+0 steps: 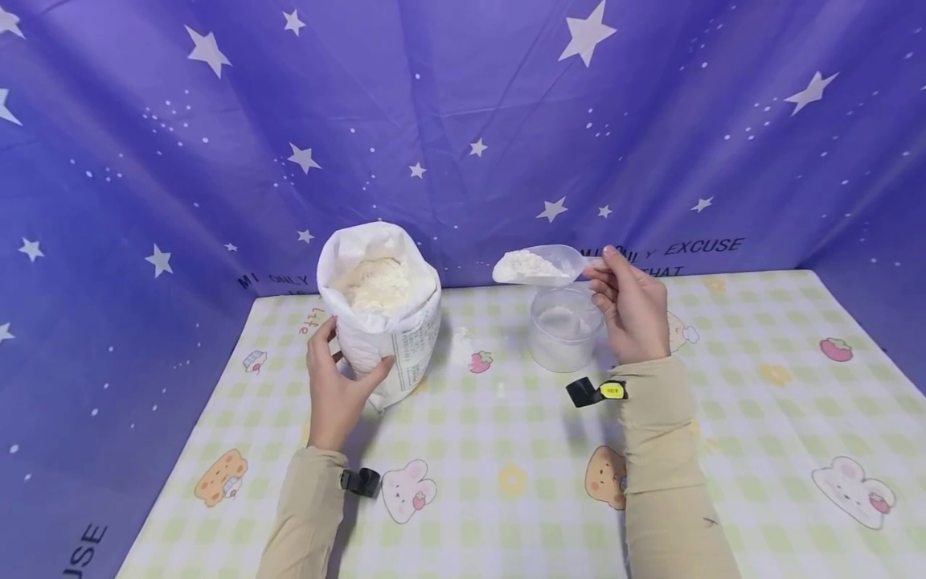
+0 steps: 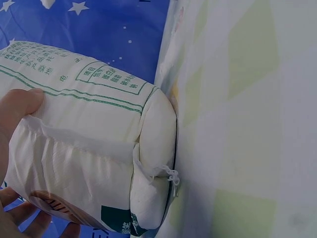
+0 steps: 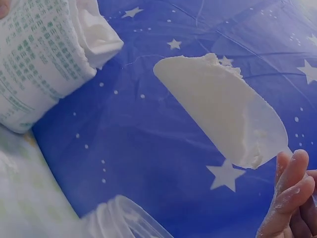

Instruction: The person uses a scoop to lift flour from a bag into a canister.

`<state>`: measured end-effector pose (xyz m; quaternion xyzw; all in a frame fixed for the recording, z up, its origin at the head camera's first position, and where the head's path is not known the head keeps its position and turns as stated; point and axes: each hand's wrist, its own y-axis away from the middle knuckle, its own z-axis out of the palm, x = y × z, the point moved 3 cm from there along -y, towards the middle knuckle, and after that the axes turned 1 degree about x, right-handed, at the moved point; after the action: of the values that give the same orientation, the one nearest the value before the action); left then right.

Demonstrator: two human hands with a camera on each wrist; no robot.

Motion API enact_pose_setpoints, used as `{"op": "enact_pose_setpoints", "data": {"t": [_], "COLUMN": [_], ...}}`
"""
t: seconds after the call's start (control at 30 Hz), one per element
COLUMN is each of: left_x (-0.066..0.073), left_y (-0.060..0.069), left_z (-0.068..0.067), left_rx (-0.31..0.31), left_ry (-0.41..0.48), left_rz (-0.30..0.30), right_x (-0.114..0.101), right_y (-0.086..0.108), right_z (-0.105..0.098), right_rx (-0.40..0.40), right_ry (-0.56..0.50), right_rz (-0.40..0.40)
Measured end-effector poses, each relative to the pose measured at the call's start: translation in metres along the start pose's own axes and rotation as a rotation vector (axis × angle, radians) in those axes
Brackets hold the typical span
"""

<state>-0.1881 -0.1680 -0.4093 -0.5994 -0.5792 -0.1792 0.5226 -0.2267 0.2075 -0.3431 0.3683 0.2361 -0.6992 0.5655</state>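
Note:
A white cloth bag (image 1: 415, 354) of flour stands on the table at left centre, its mouth wide and the flour (image 1: 378, 285) showing inside. My left hand (image 1: 340, 390) grips the bag's near side, thumb on the printed face and fingers round the other side, as the left wrist view also shows. My right hand (image 1: 633, 310) pinches the handle of a clear plastic scoop (image 1: 567, 261) heaped with flour. Held level, the scoop is just above a round clear tub (image 1: 564, 350) that has some white powder in it. Powder dusts the right fingers (image 3: 292, 193).
A checked cloth with cartoon prints covers the table (image 1: 463, 515). Behind it and at both sides hangs a blue curtain (image 1: 448, 96) with white stars. A little spilled flour (image 1: 461, 350) lies between bag and tub. Small black devices (image 1: 582, 392) sit at both wrists.

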Motion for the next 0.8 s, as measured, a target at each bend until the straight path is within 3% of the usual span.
{"op": "enact_pose_setpoints", "data": {"t": [0.37, 0.8], "left_x": [0.000, -0.001], "left_y": [0.000, 0.000], "left_z": [0.001, 0.000], "left_rx": [0.004, 0.002], "left_ry": [-0.002, 0.007], "left_rz": [-0.003, -0.009], "right_x": [-0.010, -0.023], "right_y": [-0.004, -0.008], "right_z": [-0.015, -0.034], "right_rx": [0.035, 0.075], "right_ry": [0.068, 0.025], "right_rz": [-0.117, -0.106]}}
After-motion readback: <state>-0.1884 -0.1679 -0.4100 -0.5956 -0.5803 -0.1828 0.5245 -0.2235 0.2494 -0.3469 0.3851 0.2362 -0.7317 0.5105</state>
